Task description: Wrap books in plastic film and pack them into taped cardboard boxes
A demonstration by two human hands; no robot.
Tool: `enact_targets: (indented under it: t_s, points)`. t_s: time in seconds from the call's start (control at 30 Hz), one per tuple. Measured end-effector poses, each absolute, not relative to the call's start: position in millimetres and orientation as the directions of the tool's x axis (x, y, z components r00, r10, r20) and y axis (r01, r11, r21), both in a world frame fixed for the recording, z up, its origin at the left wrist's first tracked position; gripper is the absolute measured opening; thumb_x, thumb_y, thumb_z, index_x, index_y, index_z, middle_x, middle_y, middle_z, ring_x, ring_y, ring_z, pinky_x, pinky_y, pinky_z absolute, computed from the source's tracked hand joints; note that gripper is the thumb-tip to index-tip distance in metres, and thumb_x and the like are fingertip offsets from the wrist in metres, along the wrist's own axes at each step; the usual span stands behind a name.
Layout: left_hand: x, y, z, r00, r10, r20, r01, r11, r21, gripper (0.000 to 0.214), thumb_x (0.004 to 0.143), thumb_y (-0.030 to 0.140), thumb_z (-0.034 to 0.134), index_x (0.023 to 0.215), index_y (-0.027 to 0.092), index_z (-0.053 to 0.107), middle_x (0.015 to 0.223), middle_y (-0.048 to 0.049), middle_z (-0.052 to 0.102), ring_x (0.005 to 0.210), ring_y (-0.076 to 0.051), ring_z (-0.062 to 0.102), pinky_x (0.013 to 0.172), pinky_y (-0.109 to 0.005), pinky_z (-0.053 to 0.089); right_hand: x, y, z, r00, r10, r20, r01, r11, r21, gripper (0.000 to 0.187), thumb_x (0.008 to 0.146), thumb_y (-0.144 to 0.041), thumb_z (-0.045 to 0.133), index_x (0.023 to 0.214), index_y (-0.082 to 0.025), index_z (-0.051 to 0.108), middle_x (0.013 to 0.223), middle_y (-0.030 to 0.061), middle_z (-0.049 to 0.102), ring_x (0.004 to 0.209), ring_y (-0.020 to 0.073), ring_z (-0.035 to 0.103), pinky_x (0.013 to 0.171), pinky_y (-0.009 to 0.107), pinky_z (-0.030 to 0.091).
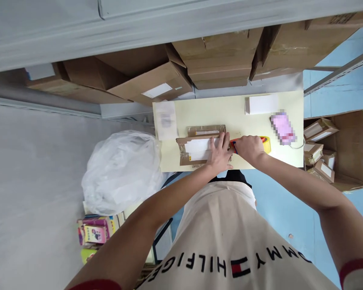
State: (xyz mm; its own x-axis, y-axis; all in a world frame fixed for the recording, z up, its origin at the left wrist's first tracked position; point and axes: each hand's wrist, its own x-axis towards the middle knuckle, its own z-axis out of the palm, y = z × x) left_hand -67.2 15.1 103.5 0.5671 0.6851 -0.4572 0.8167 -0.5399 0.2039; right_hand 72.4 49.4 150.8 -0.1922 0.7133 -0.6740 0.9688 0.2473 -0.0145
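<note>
My left hand (220, 154) lies with its fingers spread on a cardboard box (183, 155) that has white paper on its top. Beyond that box, touching or nearly so, is another taped cardboard piece (193, 130). My right hand (250, 148) is closed round a tape dispenser (266, 145) with a yellow roll and red and blue parts. The dispenser's front end meets the box's right end, close to my left fingertips. My right fingers hide most of its handle.
On the pale table (199, 110) are a stack of white cards (262, 104), a pixelated pink object (283, 128) and a paper sheet (165, 121). A large carton (352, 153) holds several small boxes at right. A white plastic bag (121, 173) bulges at left. Cartons (220, 60) line the shelf behind.
</note>
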Motion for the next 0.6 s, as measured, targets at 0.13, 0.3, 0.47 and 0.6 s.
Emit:
enact_targets:
  t_s: [0.13, 0.3, 0.47, 0.6]
  points:
    - [-57, 19, 107, 0.545, 0.704, -0.456, 0.832, -0.523, 0.186, 0.096, 0.063, 0.061, 0.081, 0.143, 0.016, 0.05, 0.161, -0.0224, 0.022, 0.147, -0.049, 0.005, 0.111, -0.067, 0.017, 60, 49, 155, -0.204, 0.713, -0.671, 0.966, 0.259, -0.018, 0.031, 0.096, -0.018, 0.044, 0.104, -0.015, 0.074, 0.096, 0.0196, 0.076, 0.09, 0.0276, 0.073, 0.07, 0.032, 0.05]
    - [-54, 20, 102, 0.559, 0.711, -0.427, 0.825, -0.53, 0.198, 0.11, 0.058, 0.065, 0.082, 0.148, 0.014, 0.044, 0.159, -0.0233, 0.024, 0.145, -0.052, 0.003, 0.111, -0.065, 0.017, 55, 46, 163, -0.171, 0.729, -0.663, 0.973, 0.232, 0.005, 0.028, 0.091, -0.009, 0.047, 0.102, -0.014, 0.072, 0.097, 0.0185, 0.076, 0.09, 0.0273, 0.073, 0.069, 0.031, 0.051]
    - [-59, 18, 91, 0.578, 0.745, -0.334, 0.816, -0.526, 0.239, 0.099, 0.064, 0.068, 0.076, 0.143, 0.016, 0.05, 0.16, -0.0215, 0.024, 0.146, -0.049, 0.007, 0.112, -0.065, 0.015, 49, 36, 159, -0.135, 0.781, -0.61, 0.981, 0.191, 0.028, 0.025, 0.093, -0.013, 0.049, 0.103, -0.013, 0.072, 0.097, 0.0217, 0.075, 0.09, 0.029, 0.073, 0.069, 0.032, 0.051]
    - [-64, 19, 87, 0.571, 0.763, -0.303, 0.82, -0.511, 0.258, 0.091, 0.071, 0.071, 0.067, 0.141, 0.014, 0.052, 0.16, -0.0225, 0.025, 0.145, -0.047, 0.013, 0.112, -0.066, 0.013, 42, 34, 149, -0.11, 0.808, -0.578, 0.988, 0.151, 0.023, 0.024, 0.09, -0.01, 0.052, 0.1, -0.013, 0.073, 0.099, 0.0206, 0.074, 0.09, 0.0288, 0.072, 0.069, 0.033, 0.051]
